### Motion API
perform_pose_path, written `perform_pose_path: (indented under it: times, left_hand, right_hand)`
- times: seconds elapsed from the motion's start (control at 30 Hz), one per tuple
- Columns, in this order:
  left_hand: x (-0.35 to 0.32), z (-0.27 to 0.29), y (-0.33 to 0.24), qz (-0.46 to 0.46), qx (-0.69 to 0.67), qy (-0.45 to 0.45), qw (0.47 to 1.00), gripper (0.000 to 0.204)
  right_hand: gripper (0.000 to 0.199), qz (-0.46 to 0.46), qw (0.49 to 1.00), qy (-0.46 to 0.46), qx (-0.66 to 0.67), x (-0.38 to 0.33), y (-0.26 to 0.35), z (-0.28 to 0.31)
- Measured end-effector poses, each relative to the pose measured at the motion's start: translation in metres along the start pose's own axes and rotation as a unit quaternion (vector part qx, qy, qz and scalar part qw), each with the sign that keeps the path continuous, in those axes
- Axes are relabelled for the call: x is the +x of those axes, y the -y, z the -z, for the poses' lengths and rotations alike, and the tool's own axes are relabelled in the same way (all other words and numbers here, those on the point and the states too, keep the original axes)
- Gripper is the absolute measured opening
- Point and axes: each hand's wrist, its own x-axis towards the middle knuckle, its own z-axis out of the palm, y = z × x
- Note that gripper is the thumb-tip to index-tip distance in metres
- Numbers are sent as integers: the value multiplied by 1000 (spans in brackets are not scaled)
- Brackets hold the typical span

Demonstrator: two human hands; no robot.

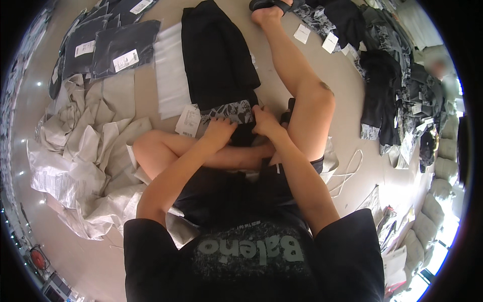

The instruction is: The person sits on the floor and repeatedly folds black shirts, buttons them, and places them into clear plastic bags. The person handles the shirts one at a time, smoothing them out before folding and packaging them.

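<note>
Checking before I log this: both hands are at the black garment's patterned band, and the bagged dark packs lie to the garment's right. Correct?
No: the head view shows the bagged dark packs to the left of the black garment. The left hand and right hand are indeed at its patterned band.

A smooth beige floor [93, 264] carries everything. On it lies a long black garment [216, 55], with a whitish plastic sheet [172, 70] flat along its left edge. Left of the garment are dark packets [126, 43] in clear plastic; nearer the person on that side spreads crumpled beige sacking [88, 138]. Right of the garment sit black and grey-patterned clothes [380, 83] and, nearer, a thin pale cord [347, 174].
</note>
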Motion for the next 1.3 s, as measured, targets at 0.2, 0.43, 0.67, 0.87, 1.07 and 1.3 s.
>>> perform_pose_path:
  times: [0.2, 0.43, 0.67, 0.87, 1.07, 1.3]
  left_hand:
    - [13, -4, 48, 67, -416, 38, 906, 8]
    - [14, 49, 76, 252, -803, -73, 536, 11]
    - [12, 47, 68, 159, -651, 27, 742, 15]
    - [47, 69, 55, 12, -290, -156, 944, 16]
    - [131, 68, 80, 8, -117, -309, 944, 29]
    - [145, 47, 94, 46, -66, -252, 964, 42]
  right_hand:
    - [27, 19, 940, 27, 339, 44, -43, -31]
    - [38, -139, 730, 87, 664, 31, 12, 61]
    - [29, 22, 981, 26, 192, 31, -5, 37]
    - [28, 88, 970, -189, 124, 63, 26, 81]
    - [43, 221, 974, 44, -39, 170, 1, 48]
    - [47, 192, 968, -68, 145, 334, 62, 134]
